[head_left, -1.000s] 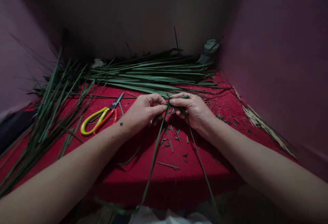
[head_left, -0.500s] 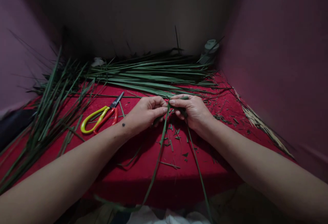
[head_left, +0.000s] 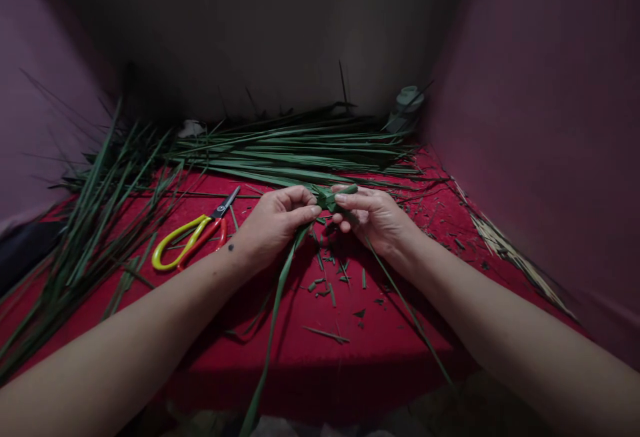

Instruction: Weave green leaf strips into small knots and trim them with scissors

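Note:
Between my two hands is a small folded piece of green palm leaf point(head_left: 328, 201), held above the red cloth. My left hand point(head_left: 293, 213) pinches its left side between thumb and bent fingers. On the other side my right hand point(head_left: 367, 213) grips it, thumb on top, with a rolled green end sticking out past the thumb. One long leaf strip point(head_left: 277, 293) hangs from beneath my left hand toward the front edge. A thinner strip point(head_left: 407, 307) trails down from my right hand. My palms hide part of the folded leaf.
Scissors with yellow and red handles point(head_left: 187, 243) lie left of my hands. Long green leaves point(head_left: 290, 150) are piled at the back, more point(head_left: 95, 223) at left. Cut scraps point(head_left: 327, 277) litter the red cloth point(head_left: 350, 350). A pale bottle point(head_left: 406, 107) stands back right; thin sticks point(head_left: 520, 260) lie right.
The folded leaf has turned and shows more between my fingertips. The long strip has swung left under my left hand; the thinner strip's lower end has moved right. The view has tilted up slightly.

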The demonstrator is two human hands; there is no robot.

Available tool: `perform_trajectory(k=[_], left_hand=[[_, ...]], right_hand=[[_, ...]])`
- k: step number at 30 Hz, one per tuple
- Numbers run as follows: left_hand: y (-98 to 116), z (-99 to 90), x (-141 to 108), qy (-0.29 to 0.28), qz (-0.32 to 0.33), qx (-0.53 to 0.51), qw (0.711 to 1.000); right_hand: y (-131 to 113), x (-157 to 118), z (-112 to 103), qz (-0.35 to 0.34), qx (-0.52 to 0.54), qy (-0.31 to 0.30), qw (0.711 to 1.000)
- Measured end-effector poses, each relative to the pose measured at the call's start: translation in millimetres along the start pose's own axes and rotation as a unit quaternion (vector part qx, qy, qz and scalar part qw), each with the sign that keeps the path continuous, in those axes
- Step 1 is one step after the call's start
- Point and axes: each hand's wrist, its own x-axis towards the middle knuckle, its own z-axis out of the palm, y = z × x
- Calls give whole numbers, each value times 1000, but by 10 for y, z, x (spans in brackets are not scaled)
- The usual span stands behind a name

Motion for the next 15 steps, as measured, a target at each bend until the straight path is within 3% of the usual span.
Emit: perform_trajectory(k=[5, 10, 15], left_hand=[[-17, -32, 6, 0, 16, 2, 1000], [-27, -58, 28, -16, 24, 36, 999], [5, -65, 20, -29, 34, 84, 995]], right_hand=[[29, 32, -20, 63, 41, -4, 997], [46, 32, -43, 11, -21, -7, 1000], [-15, 23, -42, 3, -66, 3, 998]])
